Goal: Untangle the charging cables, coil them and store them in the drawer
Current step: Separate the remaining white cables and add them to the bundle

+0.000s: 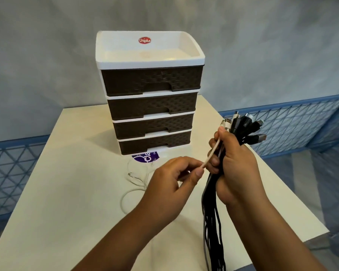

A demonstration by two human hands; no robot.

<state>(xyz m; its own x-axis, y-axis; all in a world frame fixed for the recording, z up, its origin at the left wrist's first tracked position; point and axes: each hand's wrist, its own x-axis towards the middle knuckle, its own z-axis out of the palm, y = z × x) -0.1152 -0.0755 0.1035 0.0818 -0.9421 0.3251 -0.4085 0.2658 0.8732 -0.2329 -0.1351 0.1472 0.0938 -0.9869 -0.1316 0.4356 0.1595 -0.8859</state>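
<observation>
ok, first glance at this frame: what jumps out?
The drawer unit, white top and four shut brown drawers, stands at the table's far edge. In front, the right hand grips a bundle of cables, plugs up, while the left hand pinches a white cable out of it.

White plastic drawer unit with four brown woven-pattern drawers [150,61], frame centre: red oval sticker [144,40] in top tray, marked "Uniplus". Purple round label [145,157] at unit's foot: letters "Cla" legible, remainder hidden.
</observation>
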